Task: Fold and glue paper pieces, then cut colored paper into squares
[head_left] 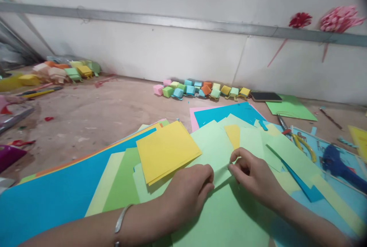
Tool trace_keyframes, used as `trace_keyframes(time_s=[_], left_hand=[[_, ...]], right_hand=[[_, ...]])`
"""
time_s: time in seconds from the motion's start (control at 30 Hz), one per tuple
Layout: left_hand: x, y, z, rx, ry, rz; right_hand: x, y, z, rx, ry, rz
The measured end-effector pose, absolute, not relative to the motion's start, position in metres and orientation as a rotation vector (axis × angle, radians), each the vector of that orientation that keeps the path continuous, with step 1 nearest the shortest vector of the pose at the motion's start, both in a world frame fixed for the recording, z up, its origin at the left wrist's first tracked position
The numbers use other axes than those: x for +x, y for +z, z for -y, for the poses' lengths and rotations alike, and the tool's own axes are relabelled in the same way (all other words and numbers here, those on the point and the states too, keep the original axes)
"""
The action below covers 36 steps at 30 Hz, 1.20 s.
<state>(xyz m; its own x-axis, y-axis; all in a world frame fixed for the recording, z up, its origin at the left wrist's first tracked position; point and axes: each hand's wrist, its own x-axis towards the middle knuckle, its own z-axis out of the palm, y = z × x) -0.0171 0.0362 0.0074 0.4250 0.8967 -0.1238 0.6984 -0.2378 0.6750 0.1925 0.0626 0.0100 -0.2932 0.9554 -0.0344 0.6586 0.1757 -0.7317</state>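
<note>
My left hand [187, 193] and my right hand [254, 176] meet over a light green paper sheet [218, 216] in the foreground. Both hands are closed, pinching a fold of this sheet between fingertips where they meet. A silver bracelet circles my left wrist. Just left of the hands lies a stack of yellow square sheets [166, 149]. More pale green sheets [213, 142] lie behind the hands, on large blue paper [57, 189].
A row of small folded paper boxes [200, 89] lines the wall. More folded pieces [67, 70] sit at the far left. Scissors with yellow handles [298, 140] and a blue tool [340, 164] lie to the right. A dark pad [266, 96] rests by a green sheet [291, 107].
</note>
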Motion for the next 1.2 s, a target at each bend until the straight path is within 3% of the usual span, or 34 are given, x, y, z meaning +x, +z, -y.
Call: trace_keyframes(time_s=[0.17,0.33,0.47,1.07,1.2], left_hand=[[-0.017,0.0,-0.038,2.459,0.13,-1.434],[-0.02,-0.011,-0.031,2.859,0.298,-1.246],[-0.019,-0.022,-0.028,2.89,0.402,-1.145],[-0.017,-0.011,-0.033,2.797,0.181,-1.191],[-0.018,-0.011,-0.032,2.802,0.249,-1.209]], right_hand=[[0.194,-0.006,-0.061,-1.436,0.573,2.332],[0.198,-0.018,-0.06,-1.317,0.011,2.596],[0.187,-0.014,-0.048,-1.044,-0.38,2.495],[0.194,-0.021,-0.032,-1.138,-0.606,2.791],[0.197,-0.016,-0.034,-1.294,-0.802,2.801]])
